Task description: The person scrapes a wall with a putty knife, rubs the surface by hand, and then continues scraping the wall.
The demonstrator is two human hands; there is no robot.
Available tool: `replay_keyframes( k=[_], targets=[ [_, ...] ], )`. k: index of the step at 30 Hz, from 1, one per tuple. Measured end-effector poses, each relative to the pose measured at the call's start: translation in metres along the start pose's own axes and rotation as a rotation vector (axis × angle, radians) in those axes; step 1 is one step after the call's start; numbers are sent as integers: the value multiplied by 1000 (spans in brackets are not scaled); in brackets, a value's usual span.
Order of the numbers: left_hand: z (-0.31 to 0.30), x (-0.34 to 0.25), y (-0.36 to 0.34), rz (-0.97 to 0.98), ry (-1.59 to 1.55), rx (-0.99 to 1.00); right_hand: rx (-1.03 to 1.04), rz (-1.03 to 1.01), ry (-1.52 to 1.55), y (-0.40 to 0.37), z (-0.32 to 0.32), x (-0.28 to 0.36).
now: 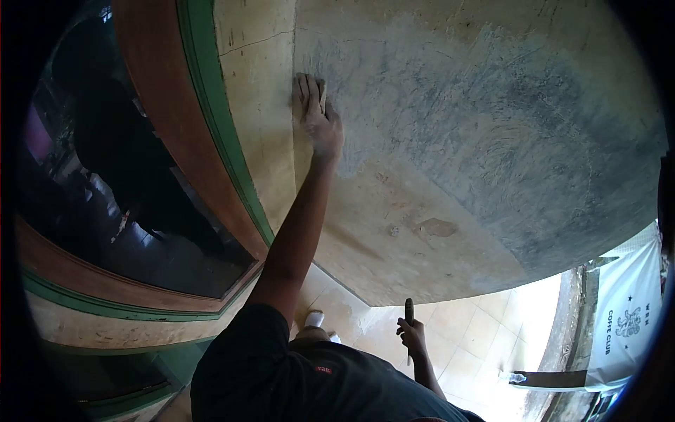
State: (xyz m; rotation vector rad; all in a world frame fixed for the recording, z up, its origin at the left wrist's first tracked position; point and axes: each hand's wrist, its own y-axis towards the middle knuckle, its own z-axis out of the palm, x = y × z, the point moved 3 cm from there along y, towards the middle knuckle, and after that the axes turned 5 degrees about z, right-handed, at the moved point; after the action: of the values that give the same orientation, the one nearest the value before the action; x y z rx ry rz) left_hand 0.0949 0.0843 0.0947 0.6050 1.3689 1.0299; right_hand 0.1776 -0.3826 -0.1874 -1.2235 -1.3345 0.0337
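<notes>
While a small, pale, flat-edged piece (323, 96) stands against the upper part of a tan plaster wall (380, 239) coated with a rough grey patch (485, 133), the left hand (318, 116) grips it, fingers close together along one side and thumb on the other. Its visible edge runs lengthwise beside the fingers, nearly parallel to the wall's inner corner, which lies just past the fingertips; the grey patch spreads away on the thumb side. The left hand is the nearer by far, its arm stretched out, while the right hand (413, 336) hangs low, well apart from the patch, its fingers wrapped around a slender tool with a dark handle (409, 311), long axis close to upright in the view. Beyond the corner stands a green-trimmed brown wooden frame (162, 91) with dark glass. Across the pale tiled floor (457, 330), a white banner (619, 330) shows an emblem and lettering, turned sideways, that reads "COFFE CLUB," with smaller letters seemingly "WRN." A red label (323, 370) on the worker's dark shirt (365, 387) is too small to read.
</notes>
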Motion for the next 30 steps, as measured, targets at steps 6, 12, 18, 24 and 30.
replay_keyframes(
  k=[6, 12, 18, 24, 30],
  targets=[
    [19, -17, -101, 131, 28, 87, -113, 187, 70, 36, -11, -70],
    [20, -11, -60, 77, 59, 108, -179, 222, -14, 63, -46, -120],
    [31, -23, -39, -132, 21, 195, -165, 281, -52, 68, -95, -150],
    [26, -30, -144, -17, 64, 229, -134, 260, -133, 81, -127, -175],
    [25, 6, -42, -158, 78, 248, -143, 337, -61, 82, -158, -190]
  ],
)
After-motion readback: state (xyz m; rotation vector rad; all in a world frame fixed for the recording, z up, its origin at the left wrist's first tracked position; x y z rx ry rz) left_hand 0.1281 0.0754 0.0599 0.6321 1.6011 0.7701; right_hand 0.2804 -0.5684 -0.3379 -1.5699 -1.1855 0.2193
